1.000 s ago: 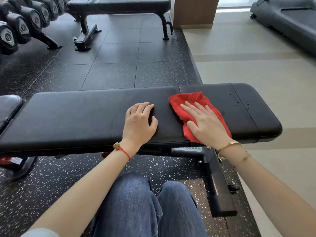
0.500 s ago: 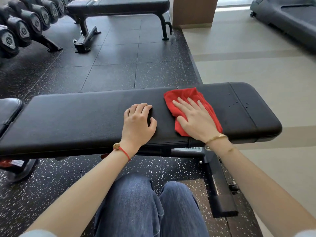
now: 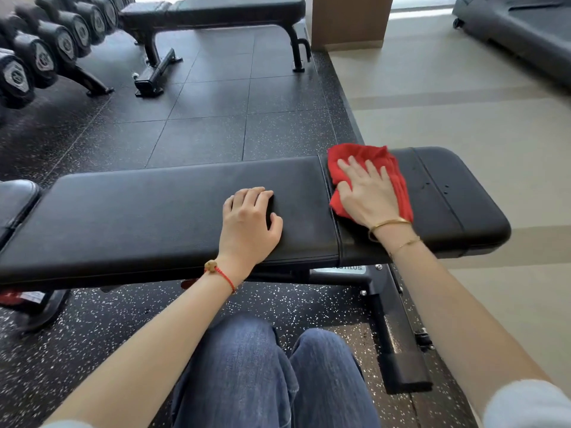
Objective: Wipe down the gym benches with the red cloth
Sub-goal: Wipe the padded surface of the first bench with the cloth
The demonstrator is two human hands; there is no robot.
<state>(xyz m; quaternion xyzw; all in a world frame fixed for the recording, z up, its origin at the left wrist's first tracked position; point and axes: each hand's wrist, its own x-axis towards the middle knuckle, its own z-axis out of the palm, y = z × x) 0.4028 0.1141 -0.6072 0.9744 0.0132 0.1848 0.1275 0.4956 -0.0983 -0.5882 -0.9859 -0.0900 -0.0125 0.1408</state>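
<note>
The cloth (image 3: 370, 162) lies on the right part of the bench surface (image 3: 154, 211), just past the seam. My right hand (image 3: 367, 196) presses it flat, fingers (image 3: 355, 168) straight and spread. My left hand (image 3: 247, 227) rests beside on the pad, fingers loosely bent, holding nothing.

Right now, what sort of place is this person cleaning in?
Most likely a gym's free-weights area: padded black benches, a row of dumbbells on a rack, and speckled rubber floor tiles. The right hand presses a red cloth onto one bench.
</note>
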